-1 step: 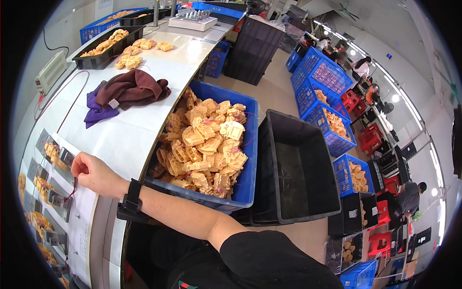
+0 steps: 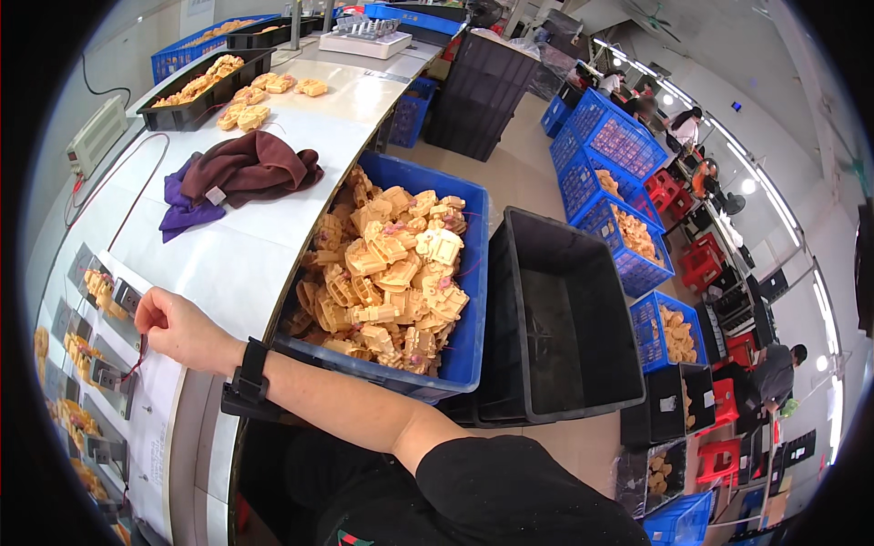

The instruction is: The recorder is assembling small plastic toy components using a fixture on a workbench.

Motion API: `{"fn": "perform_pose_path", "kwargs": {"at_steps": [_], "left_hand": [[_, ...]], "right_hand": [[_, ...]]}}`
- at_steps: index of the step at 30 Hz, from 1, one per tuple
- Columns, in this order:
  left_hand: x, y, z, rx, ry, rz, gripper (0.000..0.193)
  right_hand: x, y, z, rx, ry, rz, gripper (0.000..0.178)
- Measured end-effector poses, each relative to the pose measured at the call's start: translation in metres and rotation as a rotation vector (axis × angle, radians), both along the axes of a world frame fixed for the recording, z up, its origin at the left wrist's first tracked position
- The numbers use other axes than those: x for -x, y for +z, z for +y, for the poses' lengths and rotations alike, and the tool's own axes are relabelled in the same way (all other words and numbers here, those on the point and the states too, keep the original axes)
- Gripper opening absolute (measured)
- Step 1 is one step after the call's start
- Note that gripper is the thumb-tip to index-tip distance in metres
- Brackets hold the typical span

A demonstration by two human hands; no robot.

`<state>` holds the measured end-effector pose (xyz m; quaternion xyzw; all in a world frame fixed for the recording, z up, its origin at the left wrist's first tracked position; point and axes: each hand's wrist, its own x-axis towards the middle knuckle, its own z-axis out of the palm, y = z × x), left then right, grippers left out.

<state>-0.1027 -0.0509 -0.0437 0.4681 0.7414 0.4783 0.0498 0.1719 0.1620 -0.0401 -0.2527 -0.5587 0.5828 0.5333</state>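
Yellow part [image 2: 100, 290], one, sits near one right hand [image 2: 173, 332], fingers curled.

Matt plastic parts [image 2: 391, 266], smooth plastic crate [image 2: 477, 246], soft matt cloth [image 2: 250, 173], glossy pale tabletop [image 2: 214, 268]

We are seeing the leftmost yellow part [image 2: 41, 348] cut by the rim and failing to tell whether our right hand [image 2: 171, 329] is holding the wire [image 2: 136, 364].

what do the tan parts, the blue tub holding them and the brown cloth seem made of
Tan parts: probably moulded plastic, satin, judging by crisp repeated shapes. Blue tub: likely smooth plastic, rounded moulded rim. Brown cloth: soft matt fabric, fibre unclear, falling in loose folds.
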Motion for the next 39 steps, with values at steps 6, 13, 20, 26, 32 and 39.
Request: {"fn": "perform_pose_path", "kwargs": {"at_steps": [6, 13, 20, 26, 32, 39], "left_hand": [[-0.001, 0.002, 0.0, 0.007, -0.026, 0.052, 0.032], [0.007, -0.003, 0.0, 0.034, -0.009, 0.07, 0.033], [0.008, -0.005, 0.0, -0.002, -0.01, 0.081, 0.032], [0.004, -0.001, 0.0, 0.005, -0.039, 0.09, 0.031], [-0.005, 0.003, 0.0, -0.031, -0.032, 0.094, 0.033], [0.003, 0.001, -0.003, 0.068, -0.004, 0.066, 0.036]], "right_hand": [[0.001, -0.003, 0.002, -0.021, -0.018, -0.022, 0.015], [0.002, -0.002, 0.0, -0.006, -0.012, 0.083, 0.015], [0.0, -0.003, 0.001, -0.014, -0.006, 0.021, 0.014], [0.001, -0.005, 0.003, -0.003, -0.02, 0.022, 0.012], [0.0, -0.003, 0.002, 0.12, 0.033, 0.063, 0.014], [0.003, -0.001, 0.002, 0.097, 0.026, 0.001, 0.016]]}}
